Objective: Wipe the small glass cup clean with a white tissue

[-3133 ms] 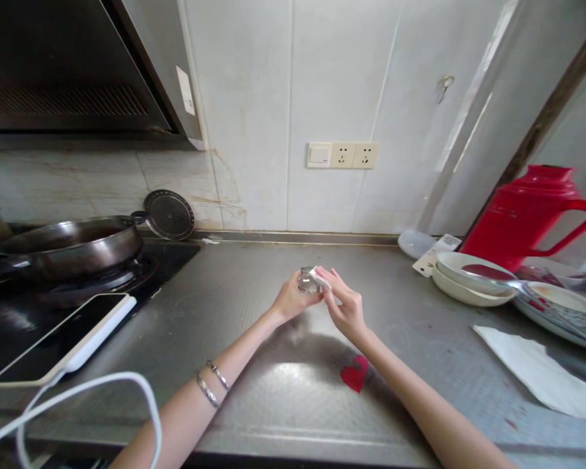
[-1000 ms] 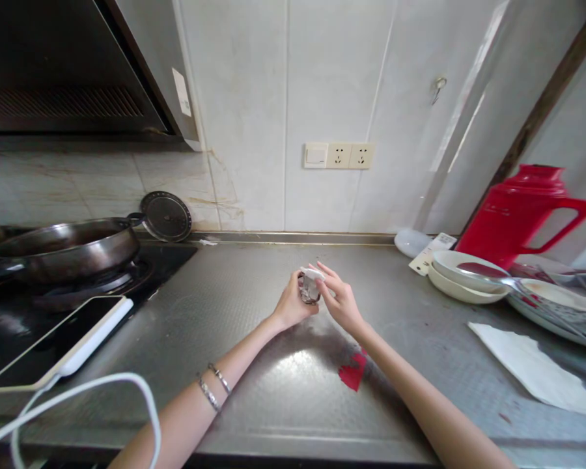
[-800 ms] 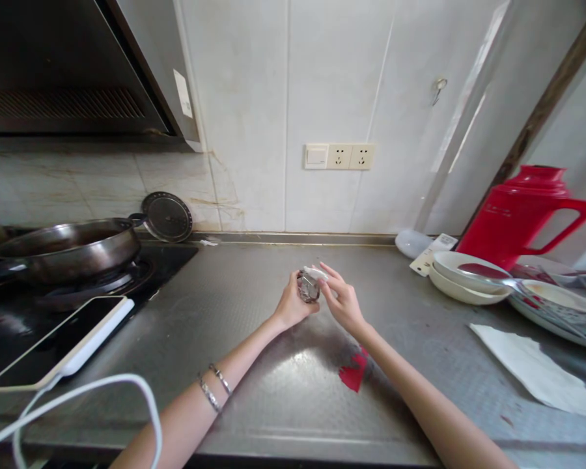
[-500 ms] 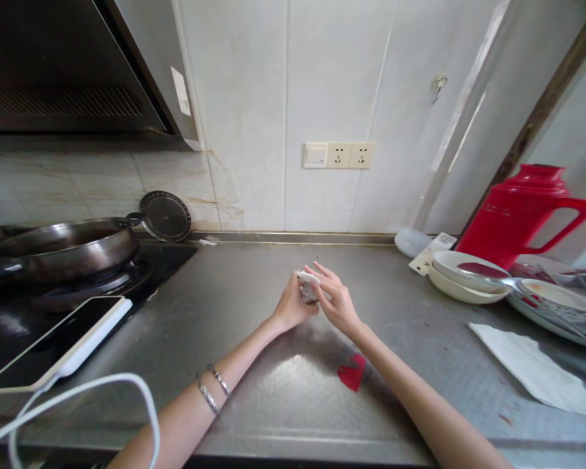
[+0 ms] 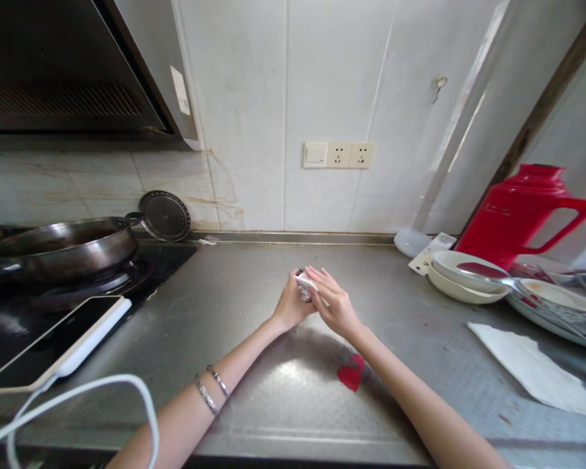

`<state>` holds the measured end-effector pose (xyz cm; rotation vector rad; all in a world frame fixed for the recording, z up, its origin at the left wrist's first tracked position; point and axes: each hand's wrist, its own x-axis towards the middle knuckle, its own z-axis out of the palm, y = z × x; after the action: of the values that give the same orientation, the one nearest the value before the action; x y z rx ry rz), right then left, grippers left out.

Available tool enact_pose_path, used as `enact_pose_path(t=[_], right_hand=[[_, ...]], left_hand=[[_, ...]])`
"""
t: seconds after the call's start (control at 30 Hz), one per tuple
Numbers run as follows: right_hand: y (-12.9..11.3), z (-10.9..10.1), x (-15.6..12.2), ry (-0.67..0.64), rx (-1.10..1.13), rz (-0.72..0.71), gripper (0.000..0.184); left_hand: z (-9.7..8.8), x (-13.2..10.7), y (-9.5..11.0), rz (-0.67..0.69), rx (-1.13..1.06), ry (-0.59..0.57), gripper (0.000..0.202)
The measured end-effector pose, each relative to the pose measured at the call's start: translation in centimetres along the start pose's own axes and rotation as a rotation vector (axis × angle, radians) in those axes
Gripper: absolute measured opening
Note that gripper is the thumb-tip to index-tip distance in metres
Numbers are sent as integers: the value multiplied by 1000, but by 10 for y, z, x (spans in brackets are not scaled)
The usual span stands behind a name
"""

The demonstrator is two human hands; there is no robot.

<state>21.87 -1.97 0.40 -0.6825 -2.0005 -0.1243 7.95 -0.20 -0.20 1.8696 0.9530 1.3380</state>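
**Left hand (image 5: pixel 292 305) and right hand (image 5: pixel 336 307) meet at a small shiny object (image 5: pixel 303 294)**

The small shiny object is over the middle of the steel worktop (image 5: pixel 400 312), well apart from both the back and front edges. The left hand is clamped around it, fingers and thumb curled about its side. The right hand pinches a white wad (image 5: pixel 305 280) and lays it against the object, fingers stretched over the top. The two hands are close together; overlapping fingers hide whether they touch each other, and much of the object is covered.

Between the forearms, nearer the front edge, lies a torn red scrap (image 5: pixel 351 374). Toward the left end, a phone (image 5: pixel 51 345) with a white cable (image 5: pixel 139 384) stands near the front, partly over the black cooktop (image 5: pixel 176 257), which bears a metal pan (image 5: pixel 73 247). Toward the right end, a white paper sheet (image 5: pixel 532 368) lies flat. Beyond it, nearer the back right corner, are stacked bowls (image 5: pixel 456 293), with a red jug (image 5: pixel 520 212) behind them. Two silvery bracelets (image 5: pixel 211 389) circle the left forearm.
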Motion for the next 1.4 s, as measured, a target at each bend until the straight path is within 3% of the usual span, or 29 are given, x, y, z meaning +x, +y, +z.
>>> enact_pose_path(t=[0.23, 0.43, 0.53, 0.7, 0.9, 1.0, 1.2, 1.33, 1.4], right_hand=[[9, -1, 0, 68, 5, 115, 36], [-2, -1, 1, -24, 2, -20, 40], [-2, 1, 3, -1, 9, 10, 39], [5, -3, 4, 117, 37, 125, 35], [-4, -3, 3, 46, 23, 12, 39], [-6, 2, 4, 25, 24, 1, 40], [6, -1, 4, 105, 8, 120, 35], [4, -8, 2, 61, -72, 9, 36], [-1, -10, 3, 8, -119, -72, 38]], left_hand=[[5, -1, -5, -138, -69, 38, 74], [1, 3, -10, -52, -38, 65, 72], [2, 0, -5, -4, 43, 77, 72], [7, -4, 4, -66, 28, 144, 73], [2, 0, 0, -69, -70, 201, 72], [2, 0, -3, -63, -35, 183, 73], [6, -4, 2, -89, 17, 113, 75], [3, -4, 4, -93, 72, 113, 74], [2, -2, 1, -48, 134, 104, 60]])
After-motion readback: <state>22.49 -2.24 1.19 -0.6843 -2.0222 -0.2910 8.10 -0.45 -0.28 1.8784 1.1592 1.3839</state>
